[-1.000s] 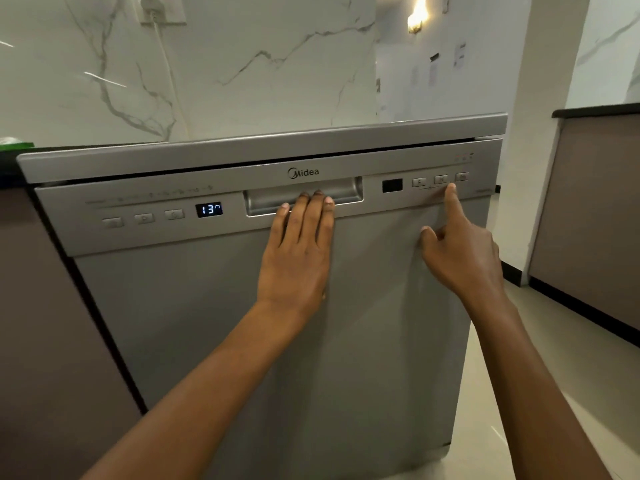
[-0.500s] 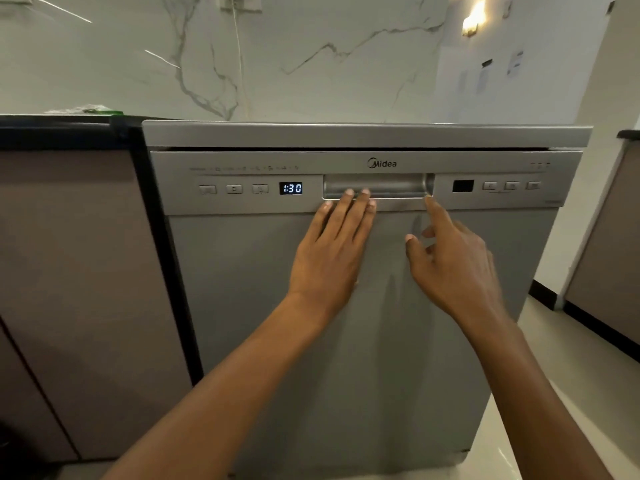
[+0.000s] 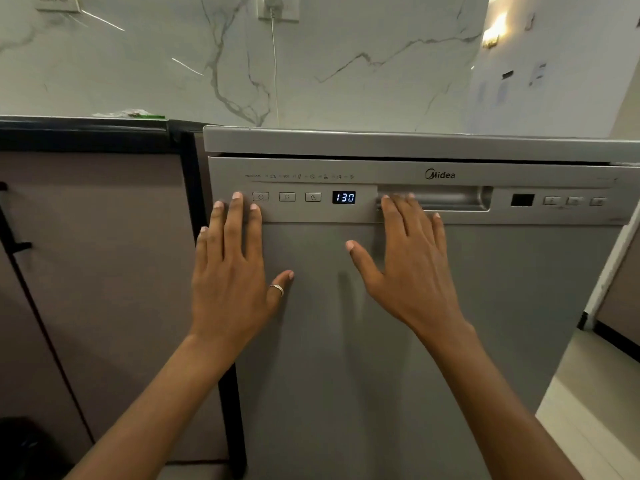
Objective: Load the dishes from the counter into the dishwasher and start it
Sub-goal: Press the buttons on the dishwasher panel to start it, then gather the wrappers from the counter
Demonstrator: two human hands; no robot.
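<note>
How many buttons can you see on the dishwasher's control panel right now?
6. Three left of the lit display: power button, P button, timer button. Three buttons right of the dark window. Fingertips of the left hand cover the panel's left end; another could hide there.

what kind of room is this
Most likely a home kitchen. A dishwasher with a lit display stands beside a dark-edged counter. Behind them is a marble wall with a socket that has a cord plugged in.

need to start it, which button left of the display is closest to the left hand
The power button, leftmost of three; the left hand lies just beside it.
</note>
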